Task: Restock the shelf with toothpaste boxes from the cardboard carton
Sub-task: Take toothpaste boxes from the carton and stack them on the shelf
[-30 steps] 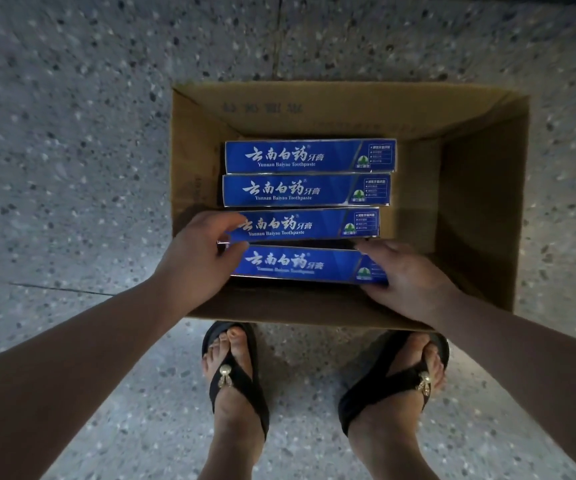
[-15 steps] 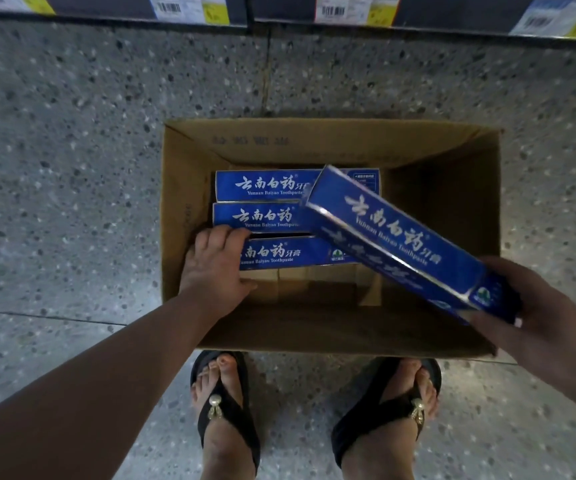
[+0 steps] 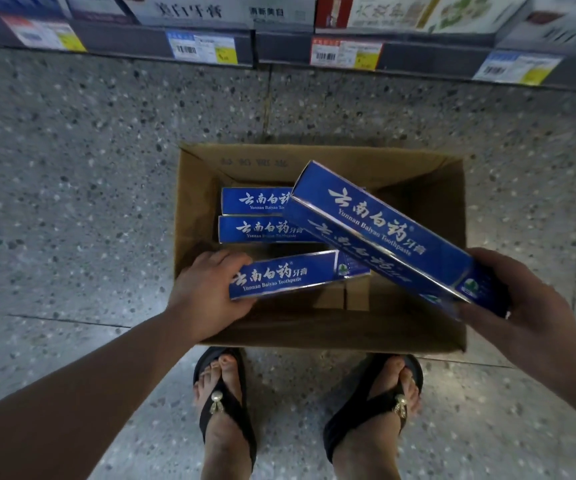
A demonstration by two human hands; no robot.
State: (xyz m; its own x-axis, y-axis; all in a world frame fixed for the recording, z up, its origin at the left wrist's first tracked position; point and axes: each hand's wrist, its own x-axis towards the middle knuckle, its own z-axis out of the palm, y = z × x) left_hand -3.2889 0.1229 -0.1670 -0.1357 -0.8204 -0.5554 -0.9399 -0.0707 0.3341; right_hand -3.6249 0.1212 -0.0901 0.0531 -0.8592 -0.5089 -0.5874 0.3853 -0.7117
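An open cardboard carton sits on the floor in front of my feet. My right hand grips the near end of a blue toothpaste box, held tilted above the carton's right side. My left hand grips the left end of a second blue toothpaste box, lifted a little inside the carton. Two more blue boxes lie flat side by side at the carton's back left, partly hidden by the raised box. The shelf runs along the top of the view.
The bottom shelf holds other boxed products, with price tags on its edge. Speckled terrazzo floor surrounds the carton. My feet in black sandals stand just behind the carton's near wall.
My left hand has taken hold of a third box and lifted it toward me. My right hand keeps its box raised. The view has tilted up, showing the shelf.
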